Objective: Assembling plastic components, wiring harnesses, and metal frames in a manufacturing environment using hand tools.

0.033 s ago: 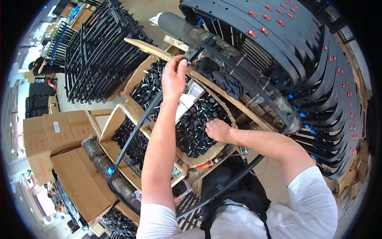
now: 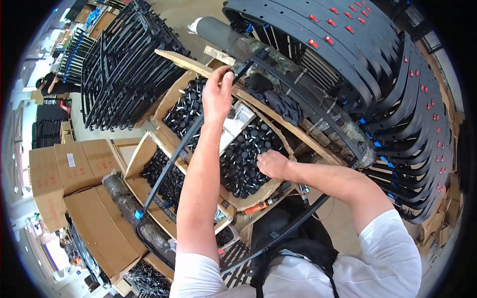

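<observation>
My left hand (image 2: 217, 97) is raised beside the upper left bar of a black metal frame (image 2: 171, 161). Its thumb and fingers are pinched together; a small dark thing shows at the tips, too hidden to name. Below and to the right, my right hand (image 2: 272, 165) reaches into a carton of black round-headed screw feet (image 2: 242, 171) with pale metal studs. Those fingers are curled down among the feet, so what they grip is hidden. The frame lies tilted across the cartons, passing behind my left forearm, its lower bar near my body.
Another carton of black feet (image 2: 186, 111) stands farther off, and smaller black parts (image 2: 161, 174) fill one at left. An orange-handled tool (image 2: 256, 207) lies by the near edge. Curved black panels (image 2: 318, 64) are stacked at right, black frames (image 2: 131, 64) at far left, brown boxes (image 2: 102, 223) nearer.
</observation>
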A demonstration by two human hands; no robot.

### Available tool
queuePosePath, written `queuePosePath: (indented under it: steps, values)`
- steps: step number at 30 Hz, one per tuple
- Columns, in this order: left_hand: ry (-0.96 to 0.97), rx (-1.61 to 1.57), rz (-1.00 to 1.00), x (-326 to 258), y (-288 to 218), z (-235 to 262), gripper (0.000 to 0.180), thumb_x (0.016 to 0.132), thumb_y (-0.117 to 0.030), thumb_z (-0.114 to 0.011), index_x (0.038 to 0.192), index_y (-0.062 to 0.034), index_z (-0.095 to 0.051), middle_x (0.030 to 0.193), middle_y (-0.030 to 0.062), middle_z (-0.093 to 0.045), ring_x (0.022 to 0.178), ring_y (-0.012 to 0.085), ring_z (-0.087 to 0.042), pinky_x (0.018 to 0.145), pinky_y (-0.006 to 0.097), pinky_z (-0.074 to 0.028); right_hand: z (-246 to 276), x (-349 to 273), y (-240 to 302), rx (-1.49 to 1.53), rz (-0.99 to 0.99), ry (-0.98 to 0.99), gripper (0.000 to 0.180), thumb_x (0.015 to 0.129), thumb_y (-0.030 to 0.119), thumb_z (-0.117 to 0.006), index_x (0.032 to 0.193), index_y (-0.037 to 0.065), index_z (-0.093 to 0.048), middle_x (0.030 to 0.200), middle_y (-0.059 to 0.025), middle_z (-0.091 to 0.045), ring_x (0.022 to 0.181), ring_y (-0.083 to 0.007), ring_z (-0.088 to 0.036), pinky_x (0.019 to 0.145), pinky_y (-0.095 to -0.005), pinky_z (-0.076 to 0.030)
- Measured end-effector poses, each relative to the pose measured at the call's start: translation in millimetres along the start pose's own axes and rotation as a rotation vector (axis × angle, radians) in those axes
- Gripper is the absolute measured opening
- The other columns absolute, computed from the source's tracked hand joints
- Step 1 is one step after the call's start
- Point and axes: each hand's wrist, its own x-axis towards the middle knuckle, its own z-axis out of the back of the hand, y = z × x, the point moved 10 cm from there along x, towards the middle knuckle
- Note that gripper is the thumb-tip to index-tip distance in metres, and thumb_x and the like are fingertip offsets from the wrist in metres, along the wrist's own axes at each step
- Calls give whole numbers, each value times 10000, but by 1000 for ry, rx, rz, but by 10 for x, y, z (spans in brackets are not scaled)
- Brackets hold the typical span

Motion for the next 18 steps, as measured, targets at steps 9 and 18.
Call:
queuePosePath:
  steps: [9, 18]
  values:
    - [65, 118, -6, 536, 289, -538, 391, 1027, -271, -709, 1321, -13, -697, 1169, 194, -780, 1092, 298, -753, 969, 391, -567, 263, -80, -202, 415, -228, 181, 319, 897, 298, -680, 1101, 55, -714, 1081, -146, -713, 1042, -335, -729, 882, -456, -571]
    - [187, 43, -303, 536, 97, -658, 309, 1045, -149, -650, 1339, -84, -718, 1249, 139, -728, 1180, 264, -689, 1044, 361, -520, 1282, -844, -333, 1347, -586, -94, 356, 864, 162, -707, 1211, 100, -759, 1129, -93, -599, 931, -189, -643, 867, -333, -559]
